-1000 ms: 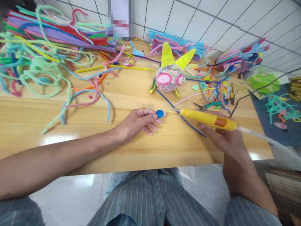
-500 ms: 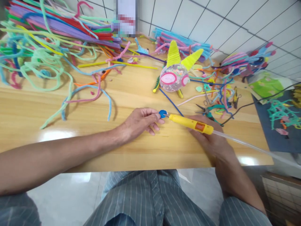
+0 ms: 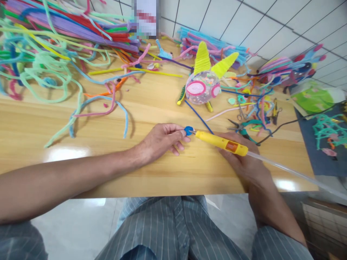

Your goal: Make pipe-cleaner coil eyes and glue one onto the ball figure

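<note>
My left hand (image 3: 162, 139) rests on the wooden table (image 3: 40, 130) and pinches a small blue coiled pipe-cleaner disc (image 3: 188, 130) between its fingertips. My right hand (image 3: 238, 159) is closed round a yellow glue gun (image 3: 221, 142), whose metal tip touches the disc's right side. A clear glue stick (image 3: 292, 173) trails from the gun's back toward the right. Behind the hands stands a clear ball figure (image 3: 202, 87) with pink eyes and two yellow cone ears.
Heaps of coloured pipe cleaners (image 3: 54, 47) cover the table's back and left. Loose strands, scissors (image 3: 238, 117) and pliers (image 3: 241, 128) lie at the right, by a black cable (image 3: 292, 122). A dark mat (image 3: 322, 159) lies at far right. The table's front edge is near my lap.
My right hand has brought the glue gun leftward until its tip meets the blue disc. My left hand has kept hold of the disc in the same place.
</note>
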`<action>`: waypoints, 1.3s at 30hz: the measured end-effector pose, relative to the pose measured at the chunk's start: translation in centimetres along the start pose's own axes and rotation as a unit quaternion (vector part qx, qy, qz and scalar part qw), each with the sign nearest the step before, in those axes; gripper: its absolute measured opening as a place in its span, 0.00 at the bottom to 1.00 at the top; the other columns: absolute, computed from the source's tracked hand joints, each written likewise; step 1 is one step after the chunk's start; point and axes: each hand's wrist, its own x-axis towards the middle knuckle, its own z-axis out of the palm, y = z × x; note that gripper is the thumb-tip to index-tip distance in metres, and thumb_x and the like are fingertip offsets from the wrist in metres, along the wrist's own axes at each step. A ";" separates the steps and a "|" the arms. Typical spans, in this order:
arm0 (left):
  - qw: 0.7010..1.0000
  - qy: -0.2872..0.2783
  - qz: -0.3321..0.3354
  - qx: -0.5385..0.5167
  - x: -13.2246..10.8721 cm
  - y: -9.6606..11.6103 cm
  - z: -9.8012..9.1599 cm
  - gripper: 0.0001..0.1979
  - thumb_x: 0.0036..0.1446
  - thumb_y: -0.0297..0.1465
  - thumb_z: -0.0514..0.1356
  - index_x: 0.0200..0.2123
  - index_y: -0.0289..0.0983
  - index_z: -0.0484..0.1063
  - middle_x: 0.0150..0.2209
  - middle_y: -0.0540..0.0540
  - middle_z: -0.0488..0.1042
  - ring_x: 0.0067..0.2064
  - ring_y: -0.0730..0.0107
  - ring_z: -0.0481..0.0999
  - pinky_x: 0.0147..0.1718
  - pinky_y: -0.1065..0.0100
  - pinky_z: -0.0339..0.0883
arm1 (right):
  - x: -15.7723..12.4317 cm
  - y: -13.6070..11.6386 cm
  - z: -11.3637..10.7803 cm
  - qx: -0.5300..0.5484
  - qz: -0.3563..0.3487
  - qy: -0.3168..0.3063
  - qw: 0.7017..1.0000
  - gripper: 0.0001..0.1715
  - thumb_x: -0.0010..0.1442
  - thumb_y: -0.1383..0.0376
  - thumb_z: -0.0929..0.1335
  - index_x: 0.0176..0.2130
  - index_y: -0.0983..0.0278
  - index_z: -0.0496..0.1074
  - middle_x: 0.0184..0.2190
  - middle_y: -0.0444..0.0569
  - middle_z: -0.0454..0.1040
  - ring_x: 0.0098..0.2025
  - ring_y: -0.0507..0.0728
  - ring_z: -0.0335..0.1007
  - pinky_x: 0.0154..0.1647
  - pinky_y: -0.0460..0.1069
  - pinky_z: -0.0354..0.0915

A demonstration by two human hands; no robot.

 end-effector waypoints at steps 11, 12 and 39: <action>1.000 0.003 -0.007 0.002 0.0 0.2 0.1 0.06 0.62 0.30 0.68 0.34 0.34 0.81 0.35 0.43 0.85 0.26 0.72 0.79 0.26 0.71 0.76 | 0.0 0.1 0.2 0.016 -0.018 0.007 1.000 0.18 0.69 0.65 0.69 0.57 0.53 0.75 0.47 0.50 0.84 0.45 0.62 0.84 0.43 0.56 0.79; 1.000 0.004 -0.007 0.002 0.0 0.1 0.1 0.05 0.62 0.30 0.68 0.34 0.34 0.81 0.36 0.43 0.85 0.26 0.72 0.79 0.25 0.71 0.76 | 0.0 0.1 0.2 0.018 -0.014 0.007 1.000 0.18 0.69 0.65 0.69 0.57 0.53 0.75 0.46 0.50 0.84 0.45 0.63 0.84 0.43 0.57 0.79; 0.999 0.019 -0.029 0.024 -0.3 0.8 0.5 0.07 0.65 0.28 0.64 0.34 0.33 0.80 0.34 0.44 0.85 0.26 0.75 0.79 0.26 0.73 0.77 | -0.1 0.1 0.3 -0.004 -0.037 0.020 0.999 0.20 0.70 0.67 0.69 0.60 0.54 0.73 0.47 0.50 0.84 0.44 0.61 0.83 0.41 0.55 0.78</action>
